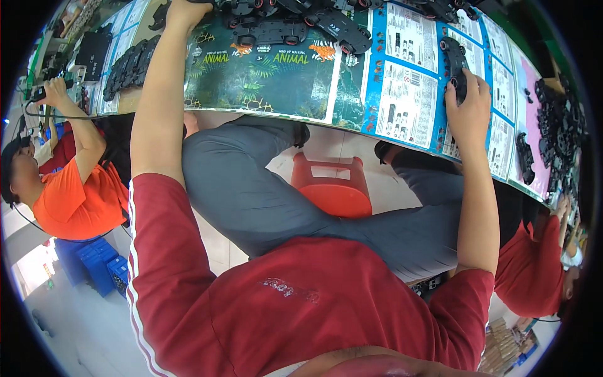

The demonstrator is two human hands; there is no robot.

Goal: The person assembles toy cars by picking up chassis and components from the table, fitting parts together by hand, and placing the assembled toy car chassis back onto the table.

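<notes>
My right hand (470, 112) is closed around the near end of a black toy car chassis (453, 58), over printed card sheets on the right side of the table. The chassis points away from me, and its far end sticks out beyond my fingers. At the upper edge of the picture, my left hand (187, 11) reaches far over the table. Its fingers are mostly cut off, so what they touch is hidden. Just right of it lies a pile of black chassis (267, 30), several with their undersides up.
Printed sheets cover the table (257, 88). A row of black chassis (130, 68) lies at left, and a heap of black parts (559, 138) at far right. A red stool (333, 188) stands below. Co-workers sit left, in an orange shirt (81, 198), and right, in red (534, 276).
</notes>
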